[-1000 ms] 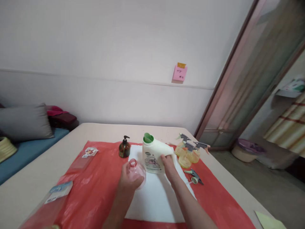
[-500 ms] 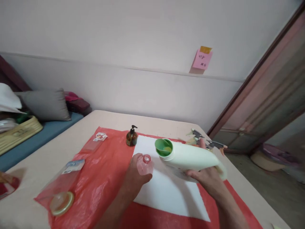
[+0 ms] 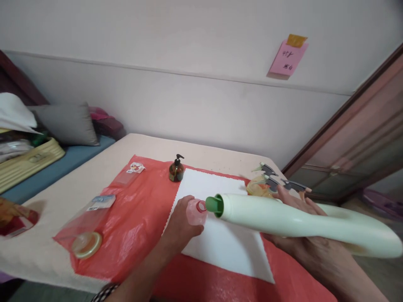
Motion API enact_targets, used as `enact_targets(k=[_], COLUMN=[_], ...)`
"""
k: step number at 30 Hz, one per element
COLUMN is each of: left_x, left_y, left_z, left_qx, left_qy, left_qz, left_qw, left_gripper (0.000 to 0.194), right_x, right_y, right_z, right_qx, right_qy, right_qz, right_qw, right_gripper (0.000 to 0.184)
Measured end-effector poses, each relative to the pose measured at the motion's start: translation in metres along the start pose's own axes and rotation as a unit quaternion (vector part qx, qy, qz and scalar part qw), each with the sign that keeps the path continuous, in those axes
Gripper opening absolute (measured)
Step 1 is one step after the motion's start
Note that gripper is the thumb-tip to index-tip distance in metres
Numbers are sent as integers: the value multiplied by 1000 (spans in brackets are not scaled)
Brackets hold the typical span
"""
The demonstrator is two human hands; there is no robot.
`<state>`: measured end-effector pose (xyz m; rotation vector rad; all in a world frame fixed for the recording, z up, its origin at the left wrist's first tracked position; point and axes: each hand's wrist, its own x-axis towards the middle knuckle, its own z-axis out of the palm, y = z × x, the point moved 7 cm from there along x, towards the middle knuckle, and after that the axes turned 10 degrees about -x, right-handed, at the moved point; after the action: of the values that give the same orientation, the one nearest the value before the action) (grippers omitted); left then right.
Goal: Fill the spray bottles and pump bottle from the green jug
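Our left hand (image 3: 181,224) wraps round the clear pink bottle (image 3: 194,213) — thumb on the near side, fingers curled behind — with its open red-rimmed neck tilted toward the green spout (image 3: 214,204). Our right hand (image 3: 310,226) holds the big pale-green jug (image 3: 270,213) on its side, fingers laid over its upper side; we cannot tell how tightly they press. The spout is just beside the bottle's neck, above the white sheet (image 3: 225,247).

That sheet lies on the red plastic cover (image 3: 138,218). By its far left corner stands the brown pump bottle (image 3: 176,171); beyond the jug we see the spray bottles (image 3: 260,187), partly hidden. At our left lie the clear packet (image 3: 94,212) and the round lid (image 3: 87,245).
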<state>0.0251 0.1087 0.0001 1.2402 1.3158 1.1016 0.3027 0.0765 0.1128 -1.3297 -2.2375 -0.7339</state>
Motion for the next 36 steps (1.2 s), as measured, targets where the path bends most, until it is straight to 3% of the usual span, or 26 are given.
enact_targets(k=[3, 10, 20, 36], left_x=[2, 1, 2, 4], left_y=[-3, -13, -15, -18], left_z=[0, -1, -2, -1], left_qx=[10, 33, 67, 82], left_qy=[8, 3, 2, 10], left_qz=[6, 10, -3, -9], left_qw=[1000, 999, 998, 997], left_gripper=[71, 79, 82, 83], right_x=[-2, -1, 1, 3], right_y=[-10, -15, -13, -15], right_z=[-3, -4, 0, -4], right_qx=[-86, -155, -182, -158], right_qy=[6, 4, -43, -19], right_qz=[-67, -85, -71, -60], right_qw=[994, 984, 980, 985], right_gripper=[56, 57, 71, 71])
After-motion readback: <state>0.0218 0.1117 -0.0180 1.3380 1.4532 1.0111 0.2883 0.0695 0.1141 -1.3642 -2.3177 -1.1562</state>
